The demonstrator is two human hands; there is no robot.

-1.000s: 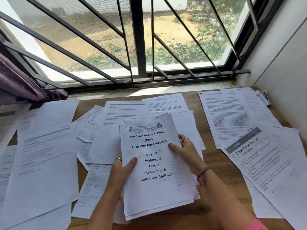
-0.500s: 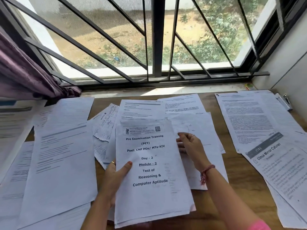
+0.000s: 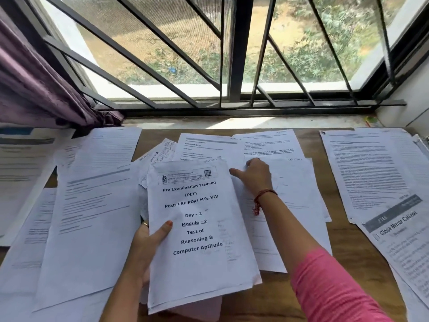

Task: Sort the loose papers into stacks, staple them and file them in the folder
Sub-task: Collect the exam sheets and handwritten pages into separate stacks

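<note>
My left hand (image 3: 148,242) grips a thick stack of papers (image 3: 199,263) by its left edge, thumb on the cover page headed "Pre Examination Training". The stack is held just above the wooden table (image 3: 343,242), near its front middle. My right hand (image 3: 254,175) reaches forward past the stack's top right corner. Its fingers curl at the top edge of a loose sheet (image 3: 294,182) in the central pile, and the thumb points left. A pinkish flat thing (image 3: 199,309) peeks out under the stack; I cannot tell whether it is the folder.
Loose printed sheets cover the table: overlapping pages on the left (image 3: 92,217), a "Close Mirror Cabinet" page (image 3: 394,228) and others on the right. A grey stapler-like thing (image 3: 423,142) lies at the far right edge. A barred window and a purple curtain (image 3: 34,89) stand behind.
My right hand let go of the stack's right edge and moved forward onto the central loose sheets. My left hand alone now holds the stack, shifted slightly left.
</note>
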